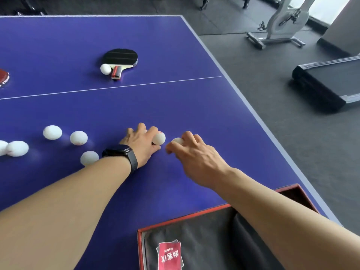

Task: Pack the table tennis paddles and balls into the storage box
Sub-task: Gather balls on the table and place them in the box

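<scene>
My left hand point(142, 142), with a black watch on the wrist, grips a white ball point(159, 138) between thumb and fingers on the blue table point(175, 55). Just to its right, my right hand point(194, 154) closes its fingers on another white ball point(177, 140). Several loose white balls point(78, 137) lie to the left. A black paddle point(121, 59) rests far up the table with a ball point(105, 69) against its handle. A red paddle point(3, 77) peeks in at the left edge. The red-rimmed storage box point(194, 213) with black lining sits near the front right.
A red card point(169, 255) lies in the box's lining. The table's right edge runs diagonally beside grey floor. A white exercise machine point(280, 24) and a dark treadmill point(327, 82) stand on the floor at the right.
</scene>
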Tool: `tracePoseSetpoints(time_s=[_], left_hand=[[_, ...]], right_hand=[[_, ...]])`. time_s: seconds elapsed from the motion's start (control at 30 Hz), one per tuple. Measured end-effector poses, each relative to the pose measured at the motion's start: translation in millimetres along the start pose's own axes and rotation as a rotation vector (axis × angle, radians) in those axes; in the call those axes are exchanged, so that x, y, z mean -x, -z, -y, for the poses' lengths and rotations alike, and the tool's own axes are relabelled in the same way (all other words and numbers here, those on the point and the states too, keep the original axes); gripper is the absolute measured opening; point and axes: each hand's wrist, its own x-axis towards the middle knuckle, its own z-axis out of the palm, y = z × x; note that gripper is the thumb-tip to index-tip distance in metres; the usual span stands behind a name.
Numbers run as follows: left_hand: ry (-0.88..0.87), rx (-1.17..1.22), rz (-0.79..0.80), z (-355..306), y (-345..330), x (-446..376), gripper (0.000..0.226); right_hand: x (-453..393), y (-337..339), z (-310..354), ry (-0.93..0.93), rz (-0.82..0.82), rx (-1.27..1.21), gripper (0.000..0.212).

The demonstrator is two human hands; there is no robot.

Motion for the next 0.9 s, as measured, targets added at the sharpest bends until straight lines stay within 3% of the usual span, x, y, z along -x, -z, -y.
tracePoseSetpoints(time_s=[0.17,0.37,0.57,0.7,0.9], left_hand=[[-0.035,0.130,0.018,-3,1,52,0.042],[-0.138,0.246,0.038,-23,24,151,0.041],[-0.346,-0.068,0.121,-36,18,234,0.041],[-0.317,-0.162,0.168,-46,3,257,0.040],[-0.222,-0.144,0.096,-54,-5,270,0.045]], right_hand=[[64,23,47,0.022,-0.054,-0.083,0.042],[155,22,108,-0.144,0.059,-0.095,0.060],[197,6,138,-0.419,0.096,-0.121,0.029],[219,-3,154,-0.564,0.094,-0.100,0.032],[237,-28,184,-0.659,0.051,-0.095,0.041]])
